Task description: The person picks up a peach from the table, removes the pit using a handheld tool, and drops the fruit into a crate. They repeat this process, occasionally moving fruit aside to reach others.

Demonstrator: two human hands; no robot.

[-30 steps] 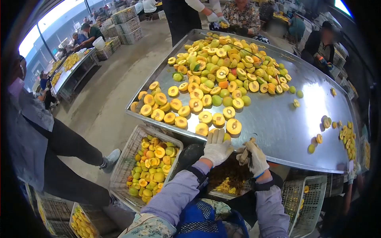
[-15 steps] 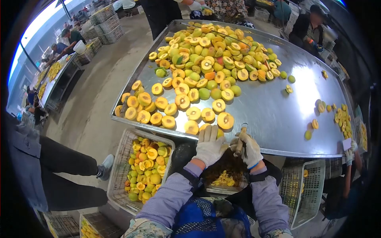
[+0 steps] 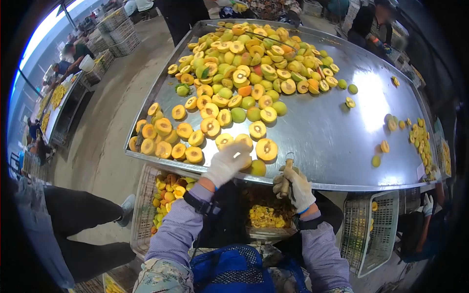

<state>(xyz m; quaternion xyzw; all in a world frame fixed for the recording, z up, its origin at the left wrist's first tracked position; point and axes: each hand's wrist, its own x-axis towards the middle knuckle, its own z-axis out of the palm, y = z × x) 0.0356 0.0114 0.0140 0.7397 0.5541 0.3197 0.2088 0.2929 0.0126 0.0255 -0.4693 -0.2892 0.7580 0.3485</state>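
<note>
Many yellow-fleshed peach halves (image 3: 210,126), several with the brown stone still in them, lie with whole green-yellow fruit on the metal table (image 3: 322,141). My left hand (image 3: 227,163), in a white glove, is over the near edge among the closest halves, slightly blurred, fingers stretched out and apart. Just right of its fingertips sit a large peach half (image 3: 266,149) and a greenish fruit (image 3: 258,168). My right hand (image 3: 297,188), also gloved, is closed around a wooden-handled tool (image 3: 288,172) with a thin metal loop at its top, held upright at the table edge.
Below the edge stand a crate of peach pieces (image 3: 168,190) and a box with yellow scraps (image 3: 266,216). Another crate (image 3: 381,234) is at the right. A person in dark trousers (image 3: 80,215) stands at left; other people are around the table.
My left hand has moved left from the table edge and turned, its fingers now pointing right over the fruit. My right hand still holds the tool. The view has shifted slightly.
</note>
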